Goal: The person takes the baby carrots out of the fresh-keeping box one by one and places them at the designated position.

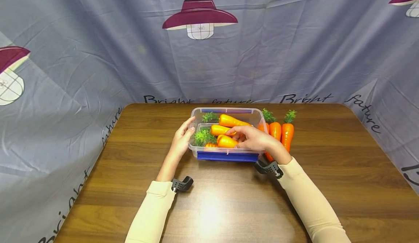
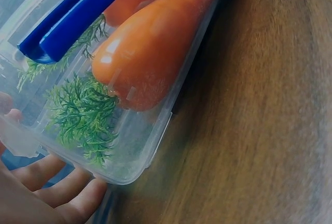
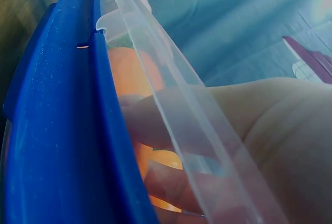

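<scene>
A clear plastic box (image 1: 227,150) with blue side latches holds several orange carrots with feathery green tops. My left hand (image 1: 182,137) rests against the box's left end, its fingers (image 2: 46,175) fairly straight along the outside of the wall and its thumb at the rim. My right hand (image 1: 253,138) reaches over the right rim into the box. Its thumb and fingers pinch the front carrot (image 1: 226,141), whose narrow end is hidden under the hand. Behind it lie a middle carrot (image 1: 220,129) and a back carrot (image 1: 233,120), tops toward the left.
Right of the box, more carrots (image 1: 287,134) lie on the wooden table (image 1: 131,155), tops pointing away from me; my right hand and the box partly cover some. A grey printed curtain (image 1: 209,64) hangs behind the table and along both sides.
</scene>
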The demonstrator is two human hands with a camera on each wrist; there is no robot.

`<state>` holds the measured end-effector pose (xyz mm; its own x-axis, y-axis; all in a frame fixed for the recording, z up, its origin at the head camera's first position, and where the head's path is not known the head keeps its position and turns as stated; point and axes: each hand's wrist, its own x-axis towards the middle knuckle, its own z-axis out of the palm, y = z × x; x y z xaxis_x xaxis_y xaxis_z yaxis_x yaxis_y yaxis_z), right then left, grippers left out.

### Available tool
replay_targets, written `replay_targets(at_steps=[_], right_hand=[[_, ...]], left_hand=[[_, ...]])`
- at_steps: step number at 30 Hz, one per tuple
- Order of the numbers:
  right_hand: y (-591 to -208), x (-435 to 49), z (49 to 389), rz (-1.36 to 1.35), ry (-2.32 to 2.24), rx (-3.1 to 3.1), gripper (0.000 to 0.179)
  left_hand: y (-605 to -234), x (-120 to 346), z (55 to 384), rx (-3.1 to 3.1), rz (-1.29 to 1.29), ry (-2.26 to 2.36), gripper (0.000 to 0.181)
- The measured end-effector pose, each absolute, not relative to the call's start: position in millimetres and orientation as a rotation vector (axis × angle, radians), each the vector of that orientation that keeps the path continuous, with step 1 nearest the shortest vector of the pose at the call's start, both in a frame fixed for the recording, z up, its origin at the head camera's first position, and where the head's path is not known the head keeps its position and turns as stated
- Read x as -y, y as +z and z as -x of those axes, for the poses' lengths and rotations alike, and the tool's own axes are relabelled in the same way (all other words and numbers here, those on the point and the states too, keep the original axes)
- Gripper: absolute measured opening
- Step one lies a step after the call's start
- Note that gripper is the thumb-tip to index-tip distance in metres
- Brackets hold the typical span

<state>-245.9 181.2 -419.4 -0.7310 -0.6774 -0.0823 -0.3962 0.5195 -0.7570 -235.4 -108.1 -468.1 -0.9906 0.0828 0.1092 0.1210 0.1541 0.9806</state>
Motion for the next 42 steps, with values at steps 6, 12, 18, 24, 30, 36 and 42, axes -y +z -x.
replay_targets(at_steps=[6, 12, 18, 24, 30, 36, 42], right_hand=[[-420, -182, 246, 0.926, -1.035, -2.42, 0.045], [-419, -182, 246, 0.944, -1.115, -2.448, 0.05], [-418, -185, 249, 0.697, -1.424, -2.419, 0.059], [-416, -190, 251, 0.431, -1.775, -2.189, 0.064], [-412, -198, 251, 0.269, -2.118, -1.818, 0.057], [-409, -207, 253, 0.221, -2.349, -1.393, 0.044], [-407, -217, 255, 0.209, -2.373, -1.225, 0.043]], left_hand=[[-467, 108, 236, 2.349, 0.203, -2.042, 0.048], [-466, 109, 235, 2.353, 0.203, -2.024, 0.048], [-466, 109, 233, 2.359, 0.204, -2.009, 0.047], [-467, 108, 233, 2.362, 0.216, -2.01, 0.048], [-468, 107, 233, 2.359, 0.218, -2.012, 0.047], [-468, 106, 234, 2.352, 0.226, -2.016, 0.047], [-468, 107, 232, 2.362, 0.22, -2.015, 0.048]])
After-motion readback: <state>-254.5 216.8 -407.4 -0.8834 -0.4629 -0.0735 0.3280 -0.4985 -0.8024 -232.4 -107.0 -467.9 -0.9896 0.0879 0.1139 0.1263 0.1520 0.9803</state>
